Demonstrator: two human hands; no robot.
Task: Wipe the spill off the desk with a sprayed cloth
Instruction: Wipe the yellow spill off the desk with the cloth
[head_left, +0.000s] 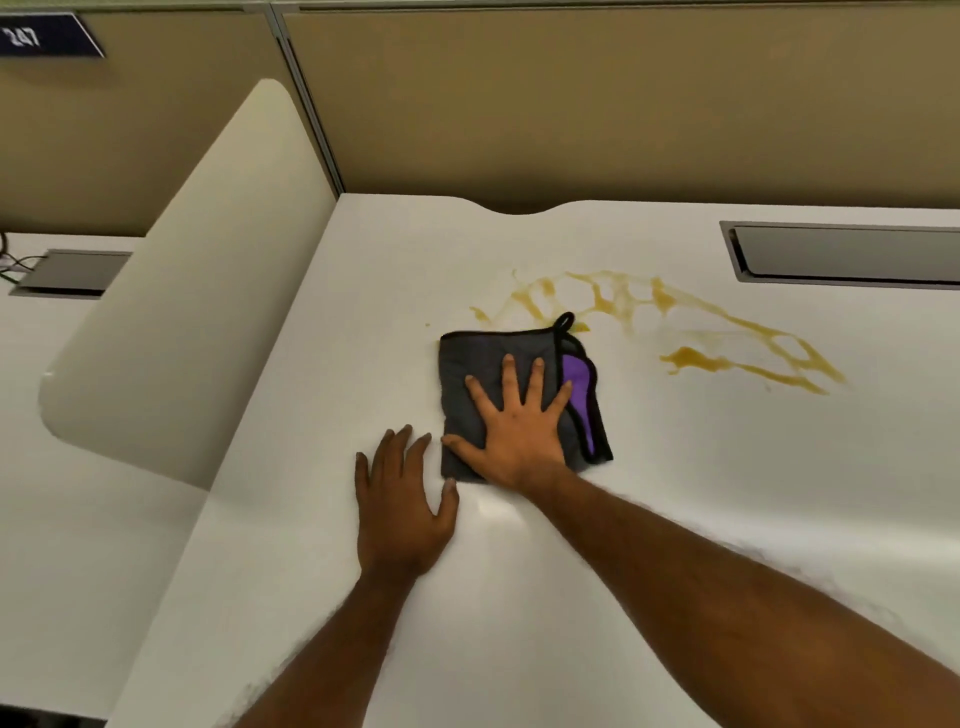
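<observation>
Wiping barely begun: folded cloth (519, 400) flat on desk (675, 519), pressed under spread right hand (519, 431), its far edge just touching yellow spill (675, 322). Left hand (400, 499) flat, released, beside cloth. Nearly all spill left.

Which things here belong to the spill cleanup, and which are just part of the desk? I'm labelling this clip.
Part of the job:
cloth, pressed flat under the right hand
yellow spill
desk
left hand, flat on the desk

Just there:
cable hatch
side divider
number sign
</observation>
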